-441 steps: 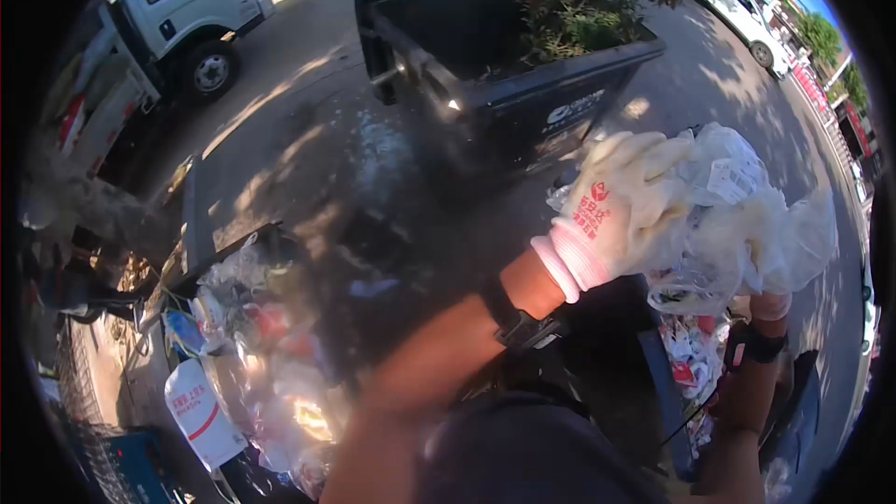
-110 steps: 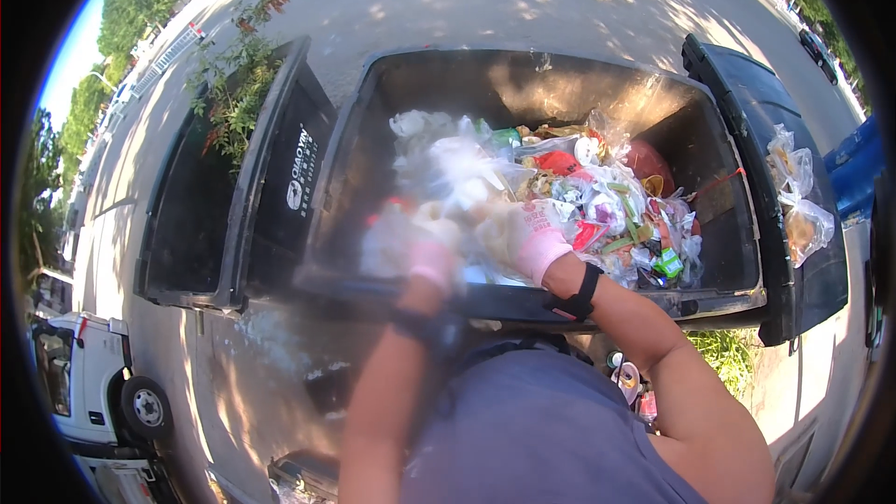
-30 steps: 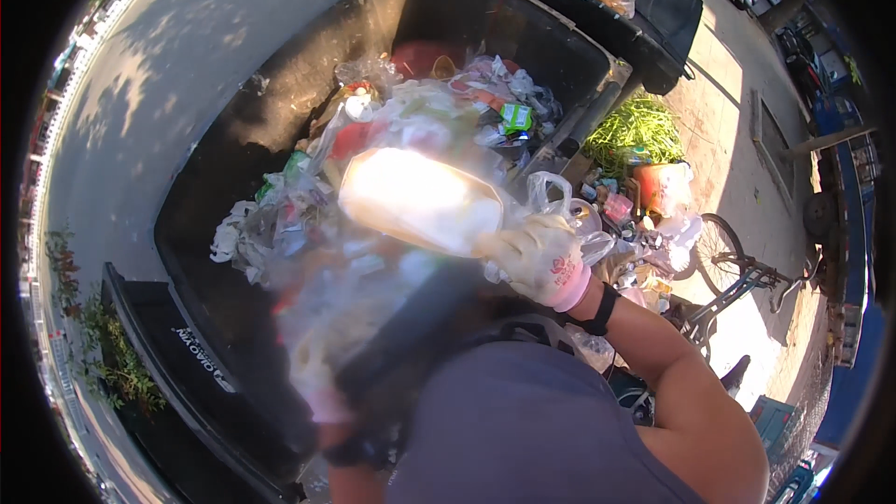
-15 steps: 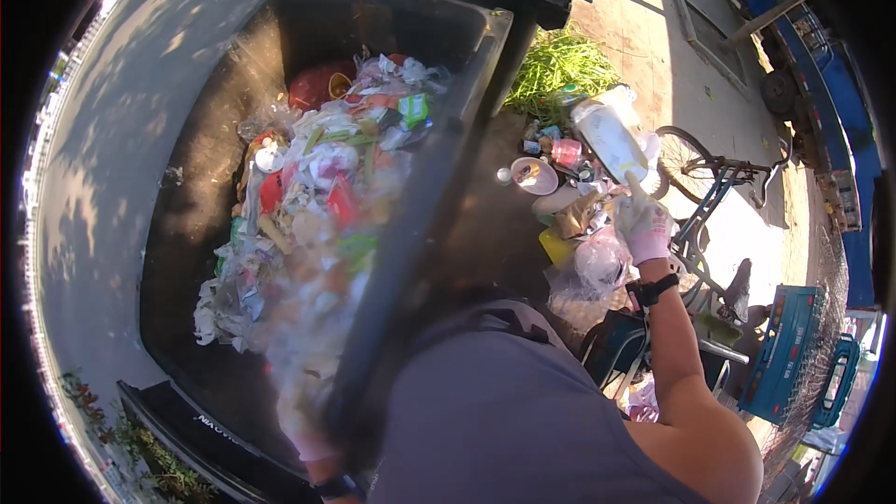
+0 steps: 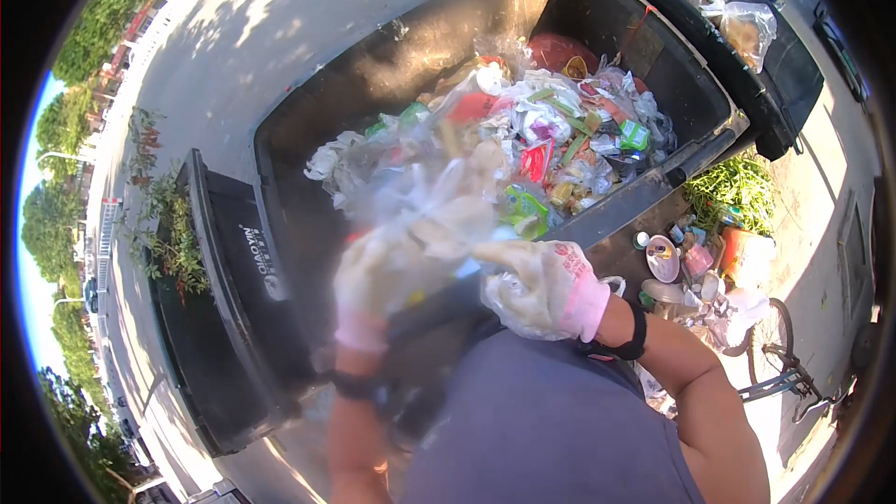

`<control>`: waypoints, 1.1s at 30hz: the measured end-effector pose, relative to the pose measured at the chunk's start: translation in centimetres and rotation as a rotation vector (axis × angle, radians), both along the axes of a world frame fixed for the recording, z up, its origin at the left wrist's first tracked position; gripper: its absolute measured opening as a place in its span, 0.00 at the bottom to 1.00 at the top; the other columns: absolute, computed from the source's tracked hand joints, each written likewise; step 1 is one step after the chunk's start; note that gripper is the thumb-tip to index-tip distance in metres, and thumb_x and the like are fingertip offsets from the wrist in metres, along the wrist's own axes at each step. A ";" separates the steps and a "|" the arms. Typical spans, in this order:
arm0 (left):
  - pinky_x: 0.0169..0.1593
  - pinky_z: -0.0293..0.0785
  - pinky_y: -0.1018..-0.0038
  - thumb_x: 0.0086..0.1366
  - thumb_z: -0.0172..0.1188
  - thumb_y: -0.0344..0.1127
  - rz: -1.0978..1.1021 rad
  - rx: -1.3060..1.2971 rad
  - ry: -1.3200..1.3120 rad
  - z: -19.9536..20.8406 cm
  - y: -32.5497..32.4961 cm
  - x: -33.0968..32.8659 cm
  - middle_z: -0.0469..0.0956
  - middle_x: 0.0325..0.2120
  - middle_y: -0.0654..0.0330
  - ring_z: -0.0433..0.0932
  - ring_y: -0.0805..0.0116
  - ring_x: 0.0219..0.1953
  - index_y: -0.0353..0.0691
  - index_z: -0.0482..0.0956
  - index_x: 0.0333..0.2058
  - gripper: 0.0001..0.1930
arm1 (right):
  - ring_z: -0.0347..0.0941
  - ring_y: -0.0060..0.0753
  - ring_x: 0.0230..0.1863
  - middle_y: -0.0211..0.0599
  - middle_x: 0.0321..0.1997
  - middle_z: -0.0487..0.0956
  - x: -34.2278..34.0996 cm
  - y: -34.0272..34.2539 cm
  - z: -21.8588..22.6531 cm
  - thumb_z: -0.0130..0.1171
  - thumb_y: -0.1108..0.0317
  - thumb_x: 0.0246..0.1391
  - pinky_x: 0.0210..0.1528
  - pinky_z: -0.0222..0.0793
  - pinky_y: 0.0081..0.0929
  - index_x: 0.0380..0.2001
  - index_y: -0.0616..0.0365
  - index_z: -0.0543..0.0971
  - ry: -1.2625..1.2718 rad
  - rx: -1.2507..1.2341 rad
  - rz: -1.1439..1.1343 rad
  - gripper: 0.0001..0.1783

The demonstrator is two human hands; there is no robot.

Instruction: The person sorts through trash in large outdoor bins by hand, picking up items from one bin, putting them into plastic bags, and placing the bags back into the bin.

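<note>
Over the near rim of the big black plastic dumpster (image 5: 280,252), both gloved hands are up together. The left hand (image 5: 378,275), in a pale work glove with a pink cuff, is smeared by motion blur, so I can't tell how its fingers sit. It's against a crumpled clear plastic bag (image 5: 420,196) that's just as blurry. The right hand (image 5: 541,285), same kind of glove, has its fingers curled around thin clear plastic, right next to the left one. Inside the dumpster, a heap of mixed packaging trash (image 5: 551,131) piles toward the far right corner. Outside its right edge, more loose litter (image 5: 691,271) lies on the ground by a bicycle wheel (image 5: 770,336).
</note>
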State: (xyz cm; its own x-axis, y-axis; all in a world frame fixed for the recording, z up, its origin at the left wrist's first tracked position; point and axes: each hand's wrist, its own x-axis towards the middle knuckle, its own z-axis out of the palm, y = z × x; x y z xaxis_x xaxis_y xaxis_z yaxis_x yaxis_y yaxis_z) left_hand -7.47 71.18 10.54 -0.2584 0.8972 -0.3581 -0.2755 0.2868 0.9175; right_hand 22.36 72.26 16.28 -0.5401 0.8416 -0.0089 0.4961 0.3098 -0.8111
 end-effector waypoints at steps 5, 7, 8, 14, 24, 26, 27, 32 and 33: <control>0.46 0.82 0.71 0.72 0.59 0.32 -0.012 -0.026 -0.187 4.6 0.4 3.5 0.85 0.47 0.54 0.85 0.66 0.43 0.30 0.78 0.59 0.20 | 0.82 0.58 0.51 0.51 0.47 0.86 -7.1 2.2 -4.6 0.60 0.61 0.60 0.54 0.76 0.49 0.56 0.58 0.80 0.047 0.376 0.033 0.23; 0.46 0.82 0.72 0.73 0.59 0.34 -0.006 -0.005 -0.137 4.6 0.7 4.2 0.85 0.47 0.54 0.85 0.67 0.43 0.31 0.78 0.59 0.20 | 0.82 0.58 0.47 0.51 0.45 0.86 -8.0 3.4 -6.1 0.61 0.61 0.59 0.52 0.76 0.52 0.51 0.57 0.83 -0.012 0.453 0.063 0.19; 0.46 0.81 0.72 0.74 0.58 0.35 -0.024 0.003 -0.071 5.1 0.6 4.0 0.85 0.46 0.54 0.85 0.67 0.43 0.31 0.78 0.59 0.20 | 0.83 0.58 0.44 0.51 0.43 0.86 -8.3 4.1 -6.3 0.62 0.61 0.59 0.50 0.76 0.53 0.47 0.57 0.84 -0.079 0.452 0.105 0.17; 0.53 0.80 0.69 0.73 0.63 0.40 0.062 0.179 0.152 7.3 -1.5 0.2 0.80 0.56 0.49 0.84 0.63 0.48 0.29 0.69 0.68 0.31 | 0.84 0.43 0.36 0.47 0.37 0.87 -5.7 7.2 -6.5 0.61 0.69 0.58 0.40 0.79 0.38 0.40 0.60 0.85 0.176 0.139 -0.036 0.10; 0.56 0.78 0.71 0.68 0.68 0.42 -0.211 0.328 0.689 -3.4 -1.4 -6.0 0.82 0.52 0.52 0.82 0.61 0.54 0.34 0.72 0.65 0.31 | 0.82 0.31 0.43 0.37 0.42 0.86 -2.4 9.5 -6.9 0.65 0.76 0.59 0.46 0.77 0.31 0.43 0.63 0.84 0.351 0.349 0.191 0.09; 0.52 0.80 0.75 0.67 0.69 0.34 -0.209 0.628 1.293 -4.2 -1.2 -8.1 0.83 0.48 0.55 0.82 0.65 0.51 0.35 0.75 0.64 0.28 | 0.83 0.38 0.43 0.40 0.43 0.85 -2.7 8.8 -6.9 0.65 0.76 0.60 0.48 0.78 0.32 0.42 0.61 0.86 0.400 0.106 0.138 0.07; 0.49 0.80 0.75 0.66 0.70 0.33 -0.088 0.233 0.561 -0.8 -0.2 -5.9 0.84 0.46 0.56 0.82 0.68 0.48 0.35 0.78 0.61 0.25 | 0.83 0.38 0.44 0.40 0.44 0.85 -1.4 9.6 -8.3 0.65 0.75 0.61 0.48 0.78 0.32 0.43 0.61 0.86 0.390 0.210 0.152 0.08; 0.42 0.80 0.73 0.66 0.70 0.34 0.161 -0.144 0.125 1.0 -0.2 -4.2 0.86 0.35 0.61 0.80 0.76 0.37 0.34 0.86 0.48 0.14 | 0.80 0.24 0.47 0.29 0.49 0.85 -2.5 9.6 -9.6 0.66 0.70 0.65 0.48 0.78 0.27 0.51 0.64 0.83 0.801 -0.549 0.007 0.13; 0.41 0.80 0.72 0.66 0.69 0.35 0.217 0.011 0.351 0.8 -0.3 -4.1 0.86 0.33 0.61 0.81 0.74 0.34 0.33 0.87 0.44 0.12 | 0.80 0.24 0.45 0.30 0.50 0.84 -2.6 9.6 -9.5 0.65 0.71 0.66 0.48 0.79 0.27 0.54 0.65 0.82 0.817 -0.625 0.003 0.15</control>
